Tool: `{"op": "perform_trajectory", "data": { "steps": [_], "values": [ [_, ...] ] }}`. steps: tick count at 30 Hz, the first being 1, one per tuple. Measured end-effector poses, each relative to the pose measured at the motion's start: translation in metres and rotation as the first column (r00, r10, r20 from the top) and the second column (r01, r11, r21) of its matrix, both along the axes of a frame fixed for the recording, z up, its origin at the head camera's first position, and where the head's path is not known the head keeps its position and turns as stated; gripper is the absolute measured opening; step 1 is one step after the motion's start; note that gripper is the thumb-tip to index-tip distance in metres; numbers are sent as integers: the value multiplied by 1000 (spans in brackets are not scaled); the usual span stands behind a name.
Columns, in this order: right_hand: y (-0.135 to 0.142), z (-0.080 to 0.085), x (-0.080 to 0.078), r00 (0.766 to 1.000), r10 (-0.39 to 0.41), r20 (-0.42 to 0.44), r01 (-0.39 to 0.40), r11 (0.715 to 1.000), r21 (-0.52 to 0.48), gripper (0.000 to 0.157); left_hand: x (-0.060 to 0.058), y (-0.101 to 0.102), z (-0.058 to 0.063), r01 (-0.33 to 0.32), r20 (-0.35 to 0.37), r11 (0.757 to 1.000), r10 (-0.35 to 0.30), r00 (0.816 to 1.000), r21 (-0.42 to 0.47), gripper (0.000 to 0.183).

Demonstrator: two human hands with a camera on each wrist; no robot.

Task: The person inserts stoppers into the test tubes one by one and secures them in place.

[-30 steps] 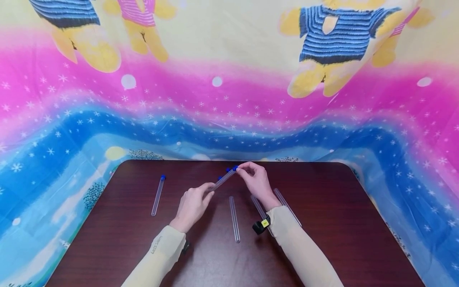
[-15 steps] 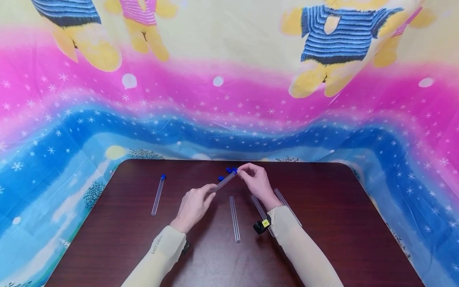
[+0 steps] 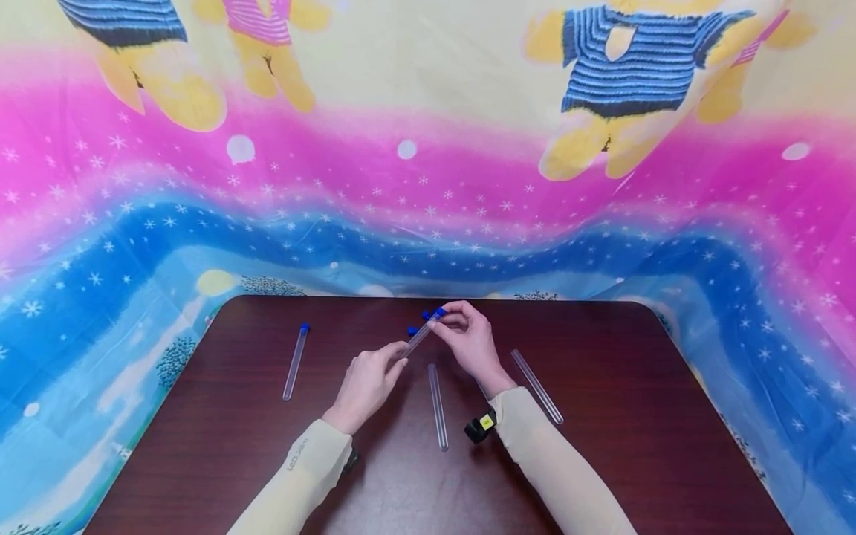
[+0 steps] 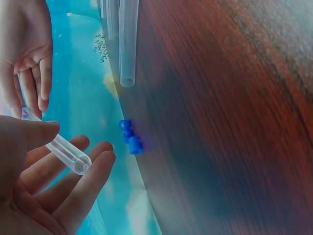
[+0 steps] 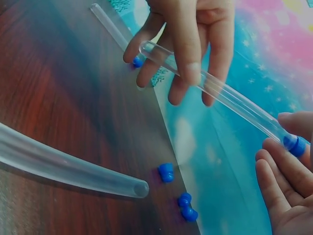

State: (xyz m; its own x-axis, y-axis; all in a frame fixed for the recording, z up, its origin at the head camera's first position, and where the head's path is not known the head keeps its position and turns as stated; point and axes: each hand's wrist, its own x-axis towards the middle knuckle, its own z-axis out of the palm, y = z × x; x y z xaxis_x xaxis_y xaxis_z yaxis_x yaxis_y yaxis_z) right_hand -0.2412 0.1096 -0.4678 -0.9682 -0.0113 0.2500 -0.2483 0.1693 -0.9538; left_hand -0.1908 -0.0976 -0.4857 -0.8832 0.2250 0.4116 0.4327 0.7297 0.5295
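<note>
My left hand (image 3: 361, 383) pinches a clear test tube (image 3: 419, 336) near its rounded end, between thumb and fingers. The tube is held slanted above the table, its far end up and to the right, with a blue cap (image 5: 295, 145) seated on that end. At the capped end my right hand (image 3: 471, 338) pinches the tube just below the cap, thumb on one side and fingers on the other. Beyond the held tube, loose blue caps (image 5: 166, 172) lie near the table's far edge, partly overlapped by the tube in the head view.
On the dark wooden table (image 3: 200, 461), a capped test tube (image 3: 295, 364) lies at the left. An uncapped tube (image 3: 438, 409) lies in the middle and another tube (image 3: 537, 386) to the right. My right forearm mostly hides one more. A patterned cloth (image 3: 401, 245) hangs behind.
My right hand has shifted slightly left, its thumb moving from the cap's end onto the tube below it, so the blue cap shows more fully. The left hand keeps its grip, nearly still.
</note>
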Motion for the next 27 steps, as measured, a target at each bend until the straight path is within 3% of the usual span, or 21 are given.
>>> {"op": "perform_trajectory", "data": {
  "steps": [12,20,27],
  "values": [
    [-7,-2,2,999,30,-44,-31,1000,-7,35,-2,3,1,21,-14,999,-21,1000,27,23],
    [-9,-2,3,1000,17,-14,-17,999,-40,37,-1,6,2,7,-2,1000,-7,1000,-12,20],
    [-11,30,20,998,43,-44,-46,997,-62,32,-2,8,8,8,-11,1000,-9,1000,-25,19]
  ]
}}
